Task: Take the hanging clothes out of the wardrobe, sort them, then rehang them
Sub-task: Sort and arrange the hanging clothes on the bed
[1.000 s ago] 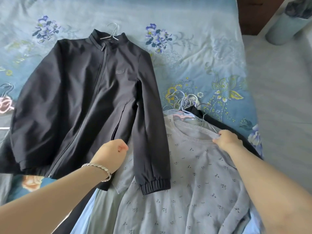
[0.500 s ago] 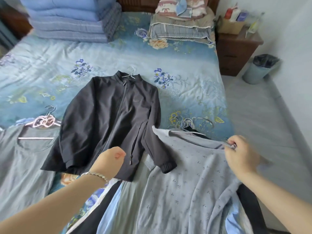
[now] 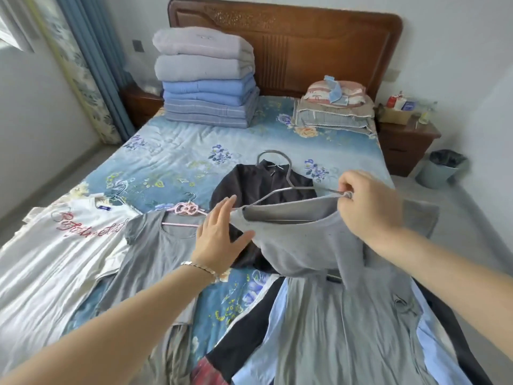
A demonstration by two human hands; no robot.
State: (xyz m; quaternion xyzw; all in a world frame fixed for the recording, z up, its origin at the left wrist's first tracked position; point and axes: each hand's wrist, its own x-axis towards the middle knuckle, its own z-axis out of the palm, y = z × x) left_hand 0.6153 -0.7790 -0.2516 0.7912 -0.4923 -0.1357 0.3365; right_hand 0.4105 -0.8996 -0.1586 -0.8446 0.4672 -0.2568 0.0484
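- Grey sweater (image 3: 305,245) is held up over the bed (image 3: 172,168), hung on a grey hanger (image 3: 289,176). Its lower part is draped down onto the clothes nearest the camera.
- R hand (image 3: 369,207): the hanger's end is pinched btw thumb & curled fingers, together w/ the sweater's shoulder.
- L hand (image 3: 219,234): fingers are held straight & spread, nothing is gripped. The sweater's other shoulder is touched at its edge. A bracelet (image 3: 200,269) is worn on that wrist.
- Hands are set apart, one at each shoulder of the sweater.
- Dark jacket (image 3: 249,184) is laid on the bed behind the sweater & partly hidden by it.
- Grey T-shirt (image 3: 155,251) on a pink hanger (image 3: 187,209) is laid just left of the jacket. A white T-shirt (image 3: 55,245) w/ red lettering is spread further left.
- Nearest the camera, a grey shirt (image 3: 347,329) is laid over a light-blue shirt (image 3: 266,329).
- Folded quilts (image 3: 205,87) are stacked at the head of the bed. A bin (image 3: 441,168) is seen on the floor at far right.
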